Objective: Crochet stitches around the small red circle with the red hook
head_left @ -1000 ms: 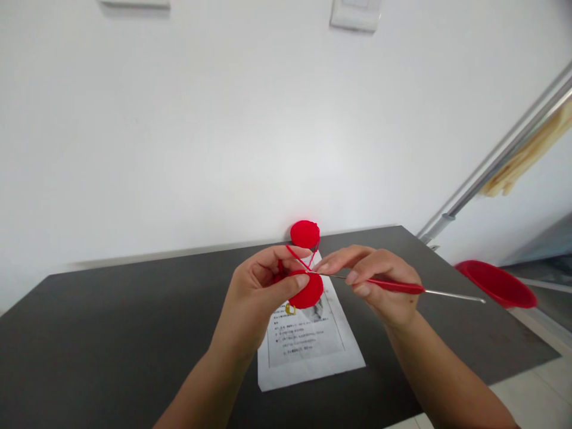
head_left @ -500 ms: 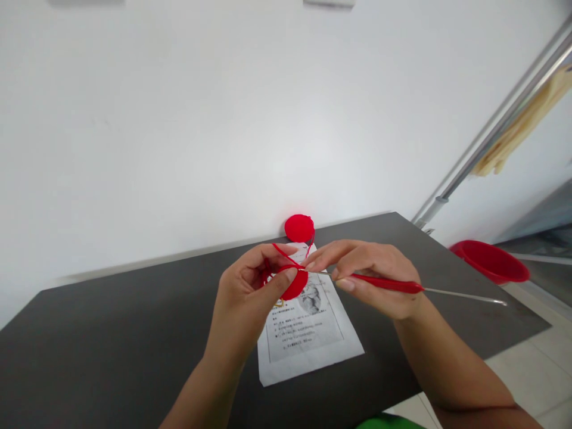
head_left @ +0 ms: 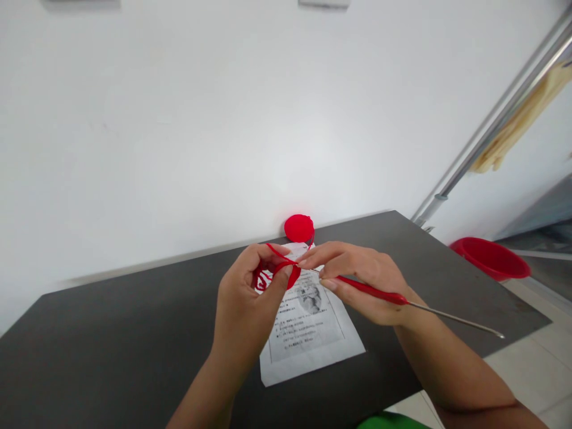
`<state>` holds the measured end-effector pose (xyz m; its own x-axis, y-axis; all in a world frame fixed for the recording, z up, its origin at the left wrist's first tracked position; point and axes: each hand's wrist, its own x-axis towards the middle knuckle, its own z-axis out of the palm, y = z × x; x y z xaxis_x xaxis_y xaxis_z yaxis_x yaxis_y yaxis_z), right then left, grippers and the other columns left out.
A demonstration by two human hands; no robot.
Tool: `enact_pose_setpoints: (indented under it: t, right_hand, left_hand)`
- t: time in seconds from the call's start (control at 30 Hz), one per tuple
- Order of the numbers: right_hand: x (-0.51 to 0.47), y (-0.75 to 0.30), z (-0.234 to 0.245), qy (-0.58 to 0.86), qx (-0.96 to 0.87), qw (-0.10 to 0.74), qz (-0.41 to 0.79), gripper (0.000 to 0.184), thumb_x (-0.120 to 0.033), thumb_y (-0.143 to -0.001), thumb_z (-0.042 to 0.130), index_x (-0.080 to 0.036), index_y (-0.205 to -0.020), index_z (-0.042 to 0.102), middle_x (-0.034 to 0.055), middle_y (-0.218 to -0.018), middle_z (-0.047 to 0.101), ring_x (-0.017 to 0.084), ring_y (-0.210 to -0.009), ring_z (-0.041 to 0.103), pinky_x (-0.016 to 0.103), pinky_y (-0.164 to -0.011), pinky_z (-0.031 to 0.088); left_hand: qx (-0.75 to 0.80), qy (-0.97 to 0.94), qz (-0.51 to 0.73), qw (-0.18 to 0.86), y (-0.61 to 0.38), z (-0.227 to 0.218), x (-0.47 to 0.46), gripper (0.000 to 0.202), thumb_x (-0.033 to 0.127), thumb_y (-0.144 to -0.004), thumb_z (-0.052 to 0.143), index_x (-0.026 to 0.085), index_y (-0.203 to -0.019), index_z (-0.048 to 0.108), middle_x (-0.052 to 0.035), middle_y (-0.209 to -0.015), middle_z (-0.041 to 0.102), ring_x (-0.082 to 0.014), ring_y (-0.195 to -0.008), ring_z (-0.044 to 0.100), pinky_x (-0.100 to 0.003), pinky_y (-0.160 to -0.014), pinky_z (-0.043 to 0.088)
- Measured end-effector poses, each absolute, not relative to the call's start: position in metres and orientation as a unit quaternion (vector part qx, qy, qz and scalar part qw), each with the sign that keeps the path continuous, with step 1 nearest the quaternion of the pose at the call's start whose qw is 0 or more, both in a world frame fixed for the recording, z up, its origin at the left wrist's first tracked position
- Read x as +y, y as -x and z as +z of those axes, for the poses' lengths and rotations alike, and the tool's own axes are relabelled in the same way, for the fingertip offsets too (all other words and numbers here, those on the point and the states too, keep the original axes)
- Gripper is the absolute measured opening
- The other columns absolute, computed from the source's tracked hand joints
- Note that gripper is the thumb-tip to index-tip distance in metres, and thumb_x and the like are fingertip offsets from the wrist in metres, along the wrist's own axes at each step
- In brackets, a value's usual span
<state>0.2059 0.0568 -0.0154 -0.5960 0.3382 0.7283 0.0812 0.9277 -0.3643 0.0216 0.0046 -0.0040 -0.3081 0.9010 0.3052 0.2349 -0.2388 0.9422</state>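
My left hand (head_left: 250,292) pinches a small red crocheted piece (head_left: 294,276) between thumb and fingers, with red yarn looped over its index finger. In my right hand (head_left: 361,277) is a crochet hook (head_left: 370,290) with a red handle and metal ends. One metal end points at the top edge of the piece, close to the left thumb; its very tip is hidden by the fingers. The other end sticks out to the right past the wrist. Behind the hands, a red ball of yarn (head_left: 299,228) rests against the wall, a strand trailing from it.
Under the hands lies a printed sheet of paper (head_left: 313,351) on the dark table (head_left: 134,333). A white wall (head_left: 201,119) stands right behind the table. To the right are a red basin (head_left: 491,257), a metal pole (head_left: 491,131) and hanging yellowish gloves (head_left: 518,125).
The crocheted piece has turned in my left hand, so less of its face shows. My right hand has shifted slightly left, and the hook's rear end has dipped lower.
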Motion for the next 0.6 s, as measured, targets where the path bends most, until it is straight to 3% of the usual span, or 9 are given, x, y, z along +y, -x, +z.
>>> enact_pose_setpoints:
  t: [0.37,0.47,0.6]
  right_hand:
    - [0.054,-0.195,-0.022,0.070,-0.873,0.480,0.048,0.010,-0.009,-0.096,0.055,-0.015,-0.104,0.057,0.0175,-0.108,0.073,0.023,-0.113,0.071,0.037,-0.091,0.063]
    - [0.050,-0.192,-0.022,0.076,-0.866,0.494,0.019,0.014,-0.011,-0.097,0.056,-0.016,-0.110,0.058,0.0165,-0.107,0.075,0.023,-0.113,0.072,0.037,-0.091,0.064]
    - [0.042,-0.194,-0.022,0.112,-0.862,0.489,0.069,0.022,-0.016,-0.102,0.050,-0.015,-0.122,0.057,0.0157,-0.111,0.075,0.020,-0.116,0.071,0.031,-0.094,0.063]
  left_hand:
    - [0.529,-0.583,0.599,0.145,-0.019,-0.011,0.004,0.011,0.013,-0.081,0.072,0.024,-0.079,0.069,0.0016,-0.078,0.071,-0.0172,-0.072,0.064,-0.029,-0.073,0.050]
    - [0.485,-0.620,0.614,0.058,-0.019,-0.013,0.002,0.015,0.008,-0.082,0.070,0.023,-0.080,0.068,0.0016,-0.077,0.069,-0.0154,-0.071,0.064,-0.027,-0.070,0.053]
    - [0.377,-0.689,0.613,-0.087,-0.018,-0.012,-0.002,0.024,-0.005,-0.079,0.067,0.018,-0.082,0.066,0.0000,-0.077,0.068,-0.0137,-0.072,0.067,-0.024,-0.065,0.055]
